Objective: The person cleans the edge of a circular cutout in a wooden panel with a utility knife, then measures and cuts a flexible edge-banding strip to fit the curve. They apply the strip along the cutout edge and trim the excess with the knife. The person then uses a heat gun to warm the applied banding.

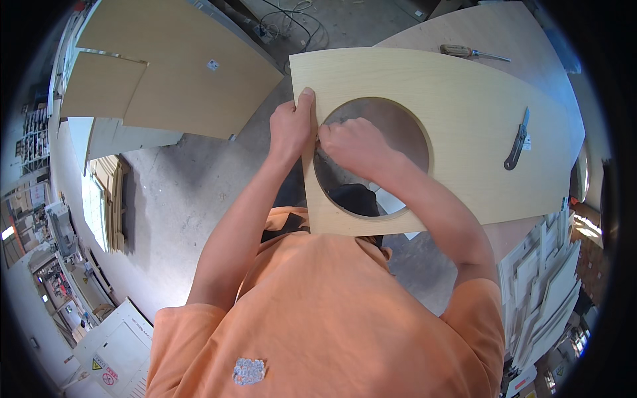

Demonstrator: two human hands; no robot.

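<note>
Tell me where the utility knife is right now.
In the head view, the utility knife lies on the right part of the pale wooden board, right of its round hole and below the screwdriver.

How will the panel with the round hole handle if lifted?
Probably stiff: the panel looks flat, with no visible sag beyond the table. It may flex most at the narrow strip near the left hand. The utility knife lying on it could slide if it tilts.

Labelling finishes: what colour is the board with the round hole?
Board: pale yellow-beige with faint grain, best in head view.
</note>
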